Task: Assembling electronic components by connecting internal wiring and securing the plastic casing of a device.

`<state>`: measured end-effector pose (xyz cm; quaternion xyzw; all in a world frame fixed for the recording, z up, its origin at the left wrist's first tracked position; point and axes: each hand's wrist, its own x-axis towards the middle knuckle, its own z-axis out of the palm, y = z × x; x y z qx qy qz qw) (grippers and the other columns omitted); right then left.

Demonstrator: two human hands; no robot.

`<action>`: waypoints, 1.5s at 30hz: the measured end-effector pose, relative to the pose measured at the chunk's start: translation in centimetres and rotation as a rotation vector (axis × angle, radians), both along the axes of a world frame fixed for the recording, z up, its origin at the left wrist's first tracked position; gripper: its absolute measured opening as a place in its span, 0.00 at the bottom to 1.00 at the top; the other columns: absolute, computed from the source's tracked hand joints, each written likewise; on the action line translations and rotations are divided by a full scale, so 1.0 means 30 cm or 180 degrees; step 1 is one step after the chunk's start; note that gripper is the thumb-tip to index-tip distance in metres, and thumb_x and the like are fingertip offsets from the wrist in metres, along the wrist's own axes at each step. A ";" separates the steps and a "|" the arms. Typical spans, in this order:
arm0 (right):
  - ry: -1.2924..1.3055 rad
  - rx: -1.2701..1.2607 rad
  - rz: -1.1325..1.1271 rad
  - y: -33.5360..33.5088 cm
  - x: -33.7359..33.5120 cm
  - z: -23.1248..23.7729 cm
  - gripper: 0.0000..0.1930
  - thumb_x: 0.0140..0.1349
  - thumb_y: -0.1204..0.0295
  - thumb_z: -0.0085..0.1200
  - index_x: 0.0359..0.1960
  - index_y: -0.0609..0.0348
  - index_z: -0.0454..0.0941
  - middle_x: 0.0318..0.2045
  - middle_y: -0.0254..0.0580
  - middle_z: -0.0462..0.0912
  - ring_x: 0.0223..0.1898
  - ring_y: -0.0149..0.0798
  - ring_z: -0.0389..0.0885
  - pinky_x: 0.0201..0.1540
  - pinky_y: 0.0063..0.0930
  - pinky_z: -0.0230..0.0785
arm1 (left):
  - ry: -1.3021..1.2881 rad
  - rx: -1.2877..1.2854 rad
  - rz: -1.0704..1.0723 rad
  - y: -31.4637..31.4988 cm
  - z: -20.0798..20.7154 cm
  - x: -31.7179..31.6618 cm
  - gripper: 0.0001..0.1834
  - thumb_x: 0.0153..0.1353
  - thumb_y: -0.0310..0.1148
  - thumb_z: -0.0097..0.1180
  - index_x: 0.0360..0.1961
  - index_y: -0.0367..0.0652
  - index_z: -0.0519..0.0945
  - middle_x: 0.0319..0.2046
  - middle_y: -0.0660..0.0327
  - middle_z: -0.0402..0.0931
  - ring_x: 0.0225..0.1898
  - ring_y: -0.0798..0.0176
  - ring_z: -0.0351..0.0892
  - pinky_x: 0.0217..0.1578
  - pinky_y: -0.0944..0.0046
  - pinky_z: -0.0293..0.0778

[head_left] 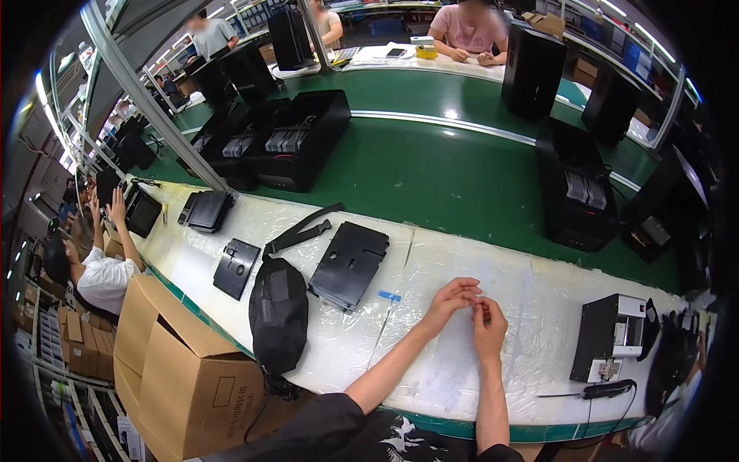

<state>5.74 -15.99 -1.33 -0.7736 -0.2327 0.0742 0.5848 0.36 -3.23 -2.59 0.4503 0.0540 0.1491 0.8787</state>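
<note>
Blue strip (389, 296): small, narrow, lying flat on the tabletop (440, 379), about midway between its near and far edges; nearest to the left hand (453, 300), not touching it.
Black casing (349, 266): broad, roughly rectangular, flat side up, askew, toward the tabletop's far edge, just beyond the strip.
Between fingertips: left and right hand (489, 326) meet above the tabletop; whether they pinch something small cannot be told.

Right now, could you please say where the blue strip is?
In the head view, the blue strip lies right of the flat black case, left of the left hand.
</note>
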 end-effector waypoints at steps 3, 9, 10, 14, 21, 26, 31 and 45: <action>-0.0177 -0.0068 0.0011 0.012 -0.008 -0.003 0.06 0.59 0.78 0.51 0.37 0.63 0.78 0.26 0.40 0.80 0.25 0.29 0.77 0.29 0.21 0.68 | 0.0511 -0.0062 0.0144 0.010 0.018 -0.010 0.22 0.54 0.23 0.45 0.52 0.35 0.71 0.44 0.56 0.75 0.46 0.65 0.75 0.50 0.64 0.70; -0.0738 -0.0109 -0.0059 0.007 -0.003 0.014 0.04 0.57 0.79 0.52 0.34 0.62 0.78 0.24 0.43 0.77 0.21 0.35 0.76 0.25 0.24 0.67 | 0.0812 0.1554 0.0779 0.280 0.176 -0.013 0.20 0.53 0.22 0.46 0.49 0.40 0.75 0.41 0.60 0.77 0.46 0.66 0.75 0.47 0.67 0.71; -0.1063 -0.0176 -0.0045 0.002 0.002 0.009 0.04 0.56 0.79 0.52 0.33 0.62 0.77 0.24 0.42 0.77 0.20 0.36 0.75 0.24 0.25 0.66 | 0.0736 0.1967 0.1009 0.386 0.189 -0.009 0.21 0.52 0.21 0.46 0.49 0.41 0.75 0.42 0.61 0.77 0.46 0.66 0.75 0.47 0.67 0.71; -0.1252 -0.0242 0.0099 0.018 -0.014 0.008 0.04 0.56 0.80 0.51 0.32 0.63 0.77 0.23 0.43 0.75 0.20 0.37 0.73 0.24 0.26 0.66 | 0.1655 0.4444 0.2424 0.865 0.260 -0.072 0.23 0.45 0.28 0.55 0.47 0.37 0.75 0.41 0.51 0.77 0.45 0.55 0.76 0.49 0.59 0.70; -0.1387 -0.0229 0.0047 0.038 -0.013 0.021 0.04 0.54 0.80 0.53 0.31 0.62 0.77 0.21 0.42 0.74 0.18 0.37 0.73 0.22 0.27 0.65 | 0.1869 0.7934 0.2402 1.359 0.366 -0.298 0.31 0.39 0.23 0.58 0.51 0.39 0.71 0.47 0.49 0.72 0.53 0.48 0.68 0.49 0.55 0.70; -0.1361 -0.0384 -0.0271 0.008 0.008 0.003 0.06 0.50 0.80 0.53 0.30 0.61 0.76 0.21 0.41 0.74 0.20 0.40 0.75 0.23 0.30 0.68 | 0.3169 0.7693 0.1937 1.346 0.372 -0.208 0.25 0.39 0.22 0.61 0.44 0.41 0.74 0.39 0.54 0.76 0.44 0.52 0.76 0.44 0.58 0.72; -0.1441 -0.0232 -0.0113 0.035 0.006 0.014 0.04 0.49 0.79 0.54 0.29 0.60 0.76 0.21 0.39 0.75 0.19 0.38 0.76 0.22 0.28 0.68 | 0.2703 0.7475 0.1490 1.558 0.353 -0.311 0.22 0.39 0.24 0.64 0.40 0.43 0.77 0.38 0.54 0.77 0.44 0.50 0.75 0.44 0.55 0.72; -0.1225 -0.0322 -0.0215 0.031 0.009 -0.012 0.02 0.50 0.76 0.53 0.26 0.56 0.77 0.22 0.37 0.77 0.22 0.39 0.78 0.23 0.30 0.71 | 0.1748 0.6907 0.0682 1.098 0.678 0.164 0.24 0.42 0.32 0.64 0.44 0.41 0.76 0.38 0.51 0.78 0.44 0.46 0.75 0.43 0.52 0.72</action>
